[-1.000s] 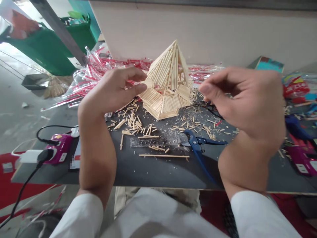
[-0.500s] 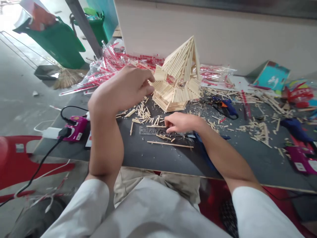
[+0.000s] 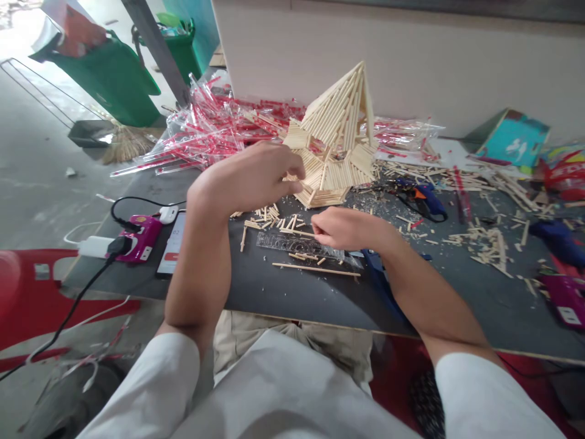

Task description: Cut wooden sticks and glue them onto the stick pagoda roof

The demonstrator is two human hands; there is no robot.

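Note:
My right hand (image 3: 342, 228) is closed round the end of a thin wooden stick (image 3: 298, 232), which points left over a clear plastic ruler (image 3: 269, 241). My left hand (image 3: 256, 177) hovers above the table with thumb and fingertips apart, nothing visible between them. Just beyond its fingers stands a model building (image 3: 340, 116) made of wooden sticks, with a pointed roof over a flared lower part. A longer stick (image 3: 315, 269) lies in front of the ruler. Short cut pieces (image 3: 269, 213) are scattered behind the ruler, partly hidden by my left hand.
Blue glue guns (image 3: 427, 201) and stick scraps (image 3: 491, 247) lie to the right. Red-marked plastic wrappers (image 3: 205, 128) are heaped at the back left. A purple power strip (image 3: 141, 235) with cables and a phone (image 3: 171, 247) sit at left. Blue-handled pliers or cutters (image 3: 379, 274) lie under my right forearm.
My left hand has moved right and slightly down, in front of the model's left side. My right hand has lifted slightly off the ruler with the stick. The phone has come into view.

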